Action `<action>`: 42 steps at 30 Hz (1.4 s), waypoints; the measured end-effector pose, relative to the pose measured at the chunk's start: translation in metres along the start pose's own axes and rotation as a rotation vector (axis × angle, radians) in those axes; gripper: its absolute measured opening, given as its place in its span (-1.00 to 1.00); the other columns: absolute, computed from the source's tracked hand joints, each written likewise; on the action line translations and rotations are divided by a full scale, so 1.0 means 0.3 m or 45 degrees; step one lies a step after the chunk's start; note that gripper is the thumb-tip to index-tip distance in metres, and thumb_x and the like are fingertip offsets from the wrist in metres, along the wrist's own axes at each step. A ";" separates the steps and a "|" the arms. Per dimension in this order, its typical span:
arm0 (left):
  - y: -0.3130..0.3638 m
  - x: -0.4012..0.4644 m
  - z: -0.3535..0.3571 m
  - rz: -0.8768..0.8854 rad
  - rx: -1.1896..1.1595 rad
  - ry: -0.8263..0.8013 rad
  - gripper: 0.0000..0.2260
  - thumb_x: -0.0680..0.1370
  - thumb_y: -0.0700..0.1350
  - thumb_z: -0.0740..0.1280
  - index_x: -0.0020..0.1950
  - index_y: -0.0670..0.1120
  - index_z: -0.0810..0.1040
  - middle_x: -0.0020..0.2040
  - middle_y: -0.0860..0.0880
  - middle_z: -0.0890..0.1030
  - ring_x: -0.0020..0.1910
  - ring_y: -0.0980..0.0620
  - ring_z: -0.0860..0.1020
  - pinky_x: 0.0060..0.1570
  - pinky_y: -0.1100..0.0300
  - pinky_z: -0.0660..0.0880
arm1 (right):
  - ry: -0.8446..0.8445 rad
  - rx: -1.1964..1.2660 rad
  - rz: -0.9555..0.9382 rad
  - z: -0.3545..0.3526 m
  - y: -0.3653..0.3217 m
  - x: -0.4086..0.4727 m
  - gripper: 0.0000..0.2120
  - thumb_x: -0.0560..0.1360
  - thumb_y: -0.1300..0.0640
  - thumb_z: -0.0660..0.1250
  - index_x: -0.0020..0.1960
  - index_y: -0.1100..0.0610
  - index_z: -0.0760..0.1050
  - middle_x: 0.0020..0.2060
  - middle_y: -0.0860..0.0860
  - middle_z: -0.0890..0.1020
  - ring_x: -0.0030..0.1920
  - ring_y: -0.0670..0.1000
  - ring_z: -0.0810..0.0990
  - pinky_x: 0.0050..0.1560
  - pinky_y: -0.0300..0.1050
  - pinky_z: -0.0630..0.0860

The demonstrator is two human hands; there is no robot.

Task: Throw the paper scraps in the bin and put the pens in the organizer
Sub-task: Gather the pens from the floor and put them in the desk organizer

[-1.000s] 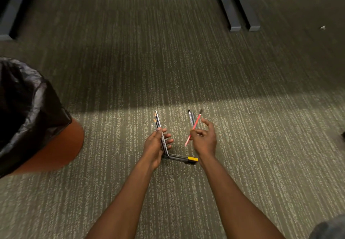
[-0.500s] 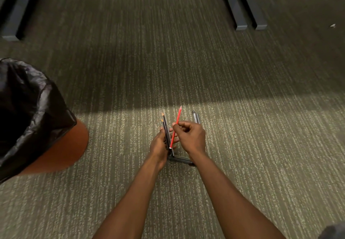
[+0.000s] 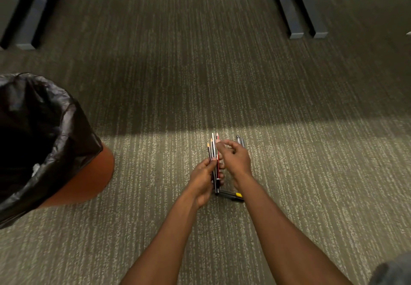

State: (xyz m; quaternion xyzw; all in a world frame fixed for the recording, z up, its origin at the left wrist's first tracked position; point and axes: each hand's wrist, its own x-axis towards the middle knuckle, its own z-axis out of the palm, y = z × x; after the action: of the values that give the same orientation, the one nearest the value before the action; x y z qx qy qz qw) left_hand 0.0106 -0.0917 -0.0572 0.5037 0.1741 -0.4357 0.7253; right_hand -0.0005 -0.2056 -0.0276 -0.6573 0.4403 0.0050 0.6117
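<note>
The red pencil (image 3: 218,158) has moved from the right hand (image 3: 235,160) into the bundle of pens (image 3: 213,151) in the left hand (image 3: 203,179), where it now stands among the others. The left hand is closed around that bundle, tips pointing to the far side. The right hand sits just right of it, fingers curled, with a grey pen (image 3: 239,140) sticking out past its knuckles; whether it grips that pen firmly I cannot tell. A dark pen with a yellow end (image 3: 232,195) lies on the carpet (image 3: 311,173) just near of the hands. The bin (image 3: 89,173), orange with a black liner (image 3: 55,124), stands at the left; a white scrap (image 3: 35,169) shows inside it, the rest too dark to tell.
</note>
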 end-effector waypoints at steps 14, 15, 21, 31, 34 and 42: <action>0.600 -0.787 0.193 -0.183 -0.273 0.303 -0.19 0.61 0.43 -0.08 0.15 -0.26 0.60 0.16 -0.30 0.65 0.13 -0.22 0.62 0.11 -0.06 0.56 | -0.452 0.635 0.191 -0.077 -0.786 -0.614 -0.87 0.69 0.20 0.18 0.12 0.21 0.49 -0.32 0.08 0.65 -0.05 0.18 0.74 0.07 0.02 0.64; 0.655 -0.874 0.221 -0.174 -0.405 0.327 -0.21 0.62 0.41 -0.05 0.16 -0.27 0.59 0.16 -0.30 0.63 0.15 -0.23 0.60 0.15 -0.06 0.53 | -0.435 0.721 0.184 -0.080 -0.878 -0.692 -0.86 0.70 0.20 0.17 0.11 0.21 0.48 -0.32 0.08 0.60 -0.10 0.17 0.73 0.07 0.04 0.64; 1.028 -1.381 0.451 -0.087 -1.074 0.187 -0.35 0.63 0.34 0.11 0.16 -0.24 0.61 -0.05 -0.29 0.72 -0.14 -0.20 0.74 -0.20 -0.01 0.70 | -0.446 0.812 0.092 -0.067 -1.377 -1.172 -0.87 0.71 0.22 0.13 0.13 0.15 0.45 -0.29 0.09 0.57 -0.22 0.06 0.67 -0.08 -0.03 0.59; 1.579 -2.074 0.488 0.103 -0.919 0.119 -0.50 0.65 0.24 0.17 -0.04 -0.15 0.66 0.03 -0.22 0.70 0.00 -0.19 0.71 -0.09 -0.07 0.68 | -0.752 0.848 0.078 -0.023 -2.002 -1.757 -0.83 0.72 0.25 0.07 0.19 0.17 0.42 -0.11 0.20 0.64 -0.02 0.19 0.69 -0.03 0.00 0.64; 1.679 -2.247 0.419 0.088 -0.702 0.123 -0.61 0.68 0.11 0.21 0.07 -0.22 0.59 0.06 -0.25 0.68 0.05 -0.19 0.68 -0.05 -0.12 0.67 | -0.765 0.850 0.115 0.016 -2.095 -1.880 -0.83 0.72 0.25 0.05 0.18 0.17 0.41 -0.09 0.20 0.63 -0.01 0.21 0.68 0.12 0.11 0.57; 1.784 -2.520 0.297 0.309 -0.348 0.232 -0.81 0.69 -0.28 0.20 0.07 -0.25 0.62 -0.05 -0.18 0.71 -0.16 0.01 0.73 -0.08 0.22 0.69 | -0.786 0.819 0.114 0.149 -2.212 -2.074 -0.84 0.72 0.25 0.06 0.18 0.15 0.41 -0.06 0.20 0.65 0.04 0.20 0.70 0.23 0.12 0.54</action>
State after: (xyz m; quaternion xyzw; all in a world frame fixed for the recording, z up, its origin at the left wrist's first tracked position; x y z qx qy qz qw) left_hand 0.0031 0.2354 0.8140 0.4552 0.2346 -0.2698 0.8154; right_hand 0.0305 0.0967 0.8310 -0.3815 0.2444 0.0902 0.8869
